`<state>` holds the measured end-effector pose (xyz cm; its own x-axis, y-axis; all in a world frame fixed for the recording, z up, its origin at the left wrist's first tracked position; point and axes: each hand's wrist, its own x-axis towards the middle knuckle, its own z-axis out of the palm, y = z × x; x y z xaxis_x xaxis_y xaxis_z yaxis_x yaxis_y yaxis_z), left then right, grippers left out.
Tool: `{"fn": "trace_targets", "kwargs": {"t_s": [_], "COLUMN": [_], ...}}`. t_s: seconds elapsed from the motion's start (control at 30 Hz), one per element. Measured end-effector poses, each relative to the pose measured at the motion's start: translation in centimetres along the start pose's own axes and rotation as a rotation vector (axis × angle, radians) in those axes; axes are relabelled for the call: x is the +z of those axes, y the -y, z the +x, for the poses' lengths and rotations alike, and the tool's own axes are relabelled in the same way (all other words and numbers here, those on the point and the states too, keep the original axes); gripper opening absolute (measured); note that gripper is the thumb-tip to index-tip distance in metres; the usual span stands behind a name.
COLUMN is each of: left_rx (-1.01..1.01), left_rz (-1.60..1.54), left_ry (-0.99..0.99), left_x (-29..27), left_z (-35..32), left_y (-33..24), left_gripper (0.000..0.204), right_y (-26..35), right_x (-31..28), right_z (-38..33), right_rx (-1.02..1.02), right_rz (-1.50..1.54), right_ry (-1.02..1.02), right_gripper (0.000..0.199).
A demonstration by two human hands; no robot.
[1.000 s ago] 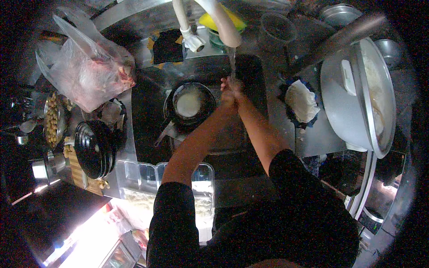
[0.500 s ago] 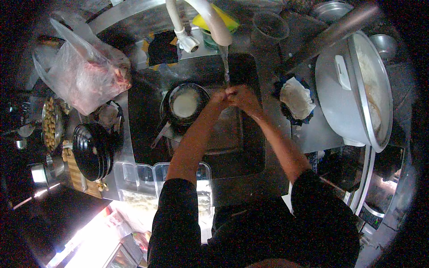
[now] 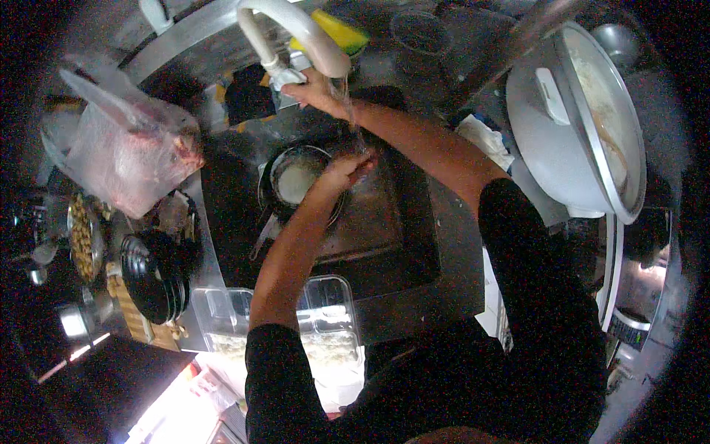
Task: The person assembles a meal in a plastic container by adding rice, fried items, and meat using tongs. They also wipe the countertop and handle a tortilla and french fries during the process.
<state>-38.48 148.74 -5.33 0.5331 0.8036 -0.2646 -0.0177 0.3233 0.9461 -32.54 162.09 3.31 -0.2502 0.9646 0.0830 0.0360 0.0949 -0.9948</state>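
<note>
Rinsing at the sink, overhead view. A thin stream of water [image 3: 353, 118] falls from the white faucet spout [image 3: 307, 33] into the steel sink [image 3: 384, 222]; your left hand [image 3: 347, 169] sits under it with fingers curled together, apparently holding nothing. Your right hand [image 3: 314, 92] reaches up to the faucet base, fingers closed around the valve [image 3: 285, 74] beside the spout. Just left of the wet hand a round pan [image 3: 296, 181] with pale contents rests in the basin. You appear to be in the rinsing step; the next move likely calls for a steady turn of the valve. Outward: a clear plastic bag [image 3: 129, 159], stacked black bowls [image 3: 151, 277], clear containers [image 3: 296, 318], a rice cooker [image 3: 584, 122].
</note>
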Motion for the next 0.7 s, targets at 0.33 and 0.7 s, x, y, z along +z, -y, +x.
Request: {"fn": "trace_targets", "kwargs": {"t_s": [0.33,0.7], "left_rx": [-0.242,-0.087], "left_rz": [-0.558,1.578], "left_ry": [0.178,0.035], "left_x": [-1.4,-8.8], "left_z": [1.8,-3.5], "left_y": [3.0,2.5], "left_gripper": [0.029,0.03], "right_y": [-0.6,1.8], "right_x": [-2.7,-11.0], "right_z": [-0.3,-24.6], "right_rx": [0.299,0.062], "right_rz": [0.623,-0.879], "right_ry": [0.235,0.042], "right_gripper": [0.047,0.019]}}
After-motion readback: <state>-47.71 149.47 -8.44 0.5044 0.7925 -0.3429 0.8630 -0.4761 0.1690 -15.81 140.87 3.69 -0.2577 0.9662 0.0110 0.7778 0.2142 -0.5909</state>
